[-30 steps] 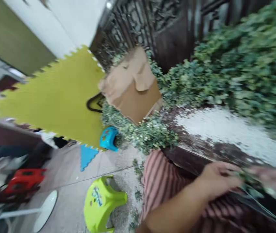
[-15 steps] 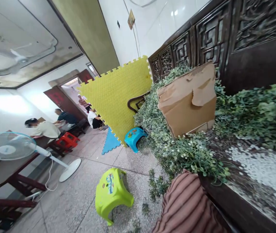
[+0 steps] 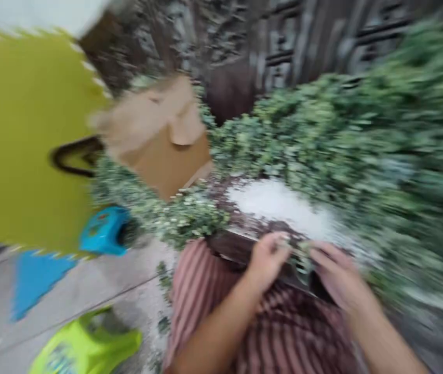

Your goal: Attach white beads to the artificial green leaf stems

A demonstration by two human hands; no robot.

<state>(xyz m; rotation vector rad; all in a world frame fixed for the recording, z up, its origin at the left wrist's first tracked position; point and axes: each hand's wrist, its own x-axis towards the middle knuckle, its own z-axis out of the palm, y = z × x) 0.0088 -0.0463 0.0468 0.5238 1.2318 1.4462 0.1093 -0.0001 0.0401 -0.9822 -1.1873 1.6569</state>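
My left hand point(image 3: 268, 259) is closed in a pinch above my lap; a small whitish bit shows at its fingertips, too blurred to name. My right hand point(image 3: 336, 272) is beside it, with fingers and thumb closed on a leafy green sprig point(image 3: 303, 255). The sprig lies between the two hands. Just beyond them, a heap of small white pieces point(image 3: 279, 205) is spread on a dark surface. Green leafy sprigs point(image 3: 322, 135) are piled in a thick mass behind and to the right of the heap.
A torn cardboard box point(image 3: 170, 161) sits among the greenery. Left of it stand a yellow foam mat point(image 3: 26, 140) and a blue stool point(image 3: 104, 231). A lime-green stool point(image 3: 92, 340) is on the floor at lower left. Carved dark wood point(image 3: 237, 88) runs along the back.
My view has swung right and down, away from the room with the fan and other people. Both my hands, out of view before, now show above my lap with the sprig.
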